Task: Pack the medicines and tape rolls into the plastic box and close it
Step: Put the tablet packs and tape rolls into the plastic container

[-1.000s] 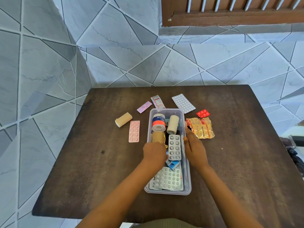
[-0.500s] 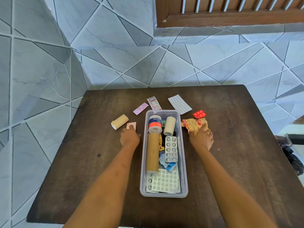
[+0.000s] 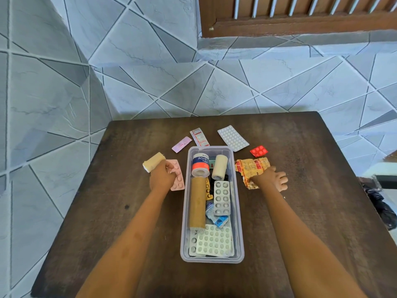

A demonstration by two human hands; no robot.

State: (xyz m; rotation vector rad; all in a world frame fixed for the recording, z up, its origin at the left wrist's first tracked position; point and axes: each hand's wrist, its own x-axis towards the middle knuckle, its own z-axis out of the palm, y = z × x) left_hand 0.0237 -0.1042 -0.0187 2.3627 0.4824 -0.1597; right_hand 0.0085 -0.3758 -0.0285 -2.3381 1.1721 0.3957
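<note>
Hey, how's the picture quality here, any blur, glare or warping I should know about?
Head view: even daylight, soft shadows, no strong glare on the plastic box. Wide-angle warping bends the table edges and wall lines. The right hand is motion-smeared at the fingers; the left hand is sharper. Tape label only partly readable.

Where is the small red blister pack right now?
In the head view, the red blister pack lies on the table, right of the plastic box, between the white blister sheet and crumpled orange-yellow strip.
</note>
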